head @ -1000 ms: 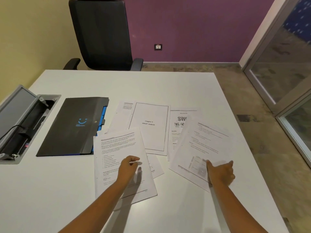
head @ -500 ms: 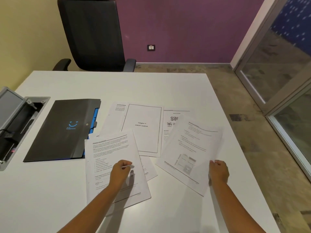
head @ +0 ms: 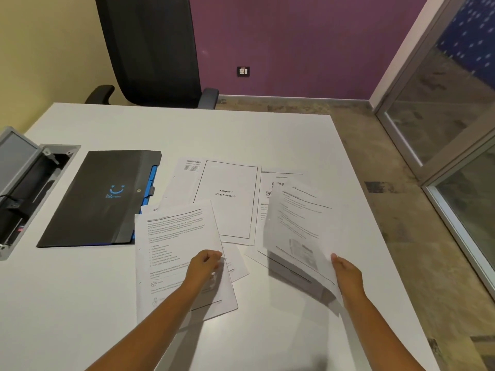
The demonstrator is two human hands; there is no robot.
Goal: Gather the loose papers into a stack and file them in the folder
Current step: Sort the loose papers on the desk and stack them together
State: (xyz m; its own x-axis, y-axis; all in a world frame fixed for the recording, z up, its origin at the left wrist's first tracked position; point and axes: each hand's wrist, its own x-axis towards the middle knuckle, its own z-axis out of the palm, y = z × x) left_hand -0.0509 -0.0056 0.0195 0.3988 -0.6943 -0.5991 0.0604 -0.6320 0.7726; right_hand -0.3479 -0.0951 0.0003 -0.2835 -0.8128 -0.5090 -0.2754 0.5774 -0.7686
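I note the right hand [head: 345, 273] has now lifted its pinched sheet [head: 294, 231] clear of the table, so gathering has begun; left hand [head: 205, 265], fingers curled, pins another page [head: 176, 253], folder [head: 101, 199] beyond it.

A closed black folder [head: 100, 199] lies flat at the left. Right of it, overlapping printed papers [head: 227, 199] lie spread; 1 blurred sheet [head: 297, 231], apparently lifted, tilts at the right.
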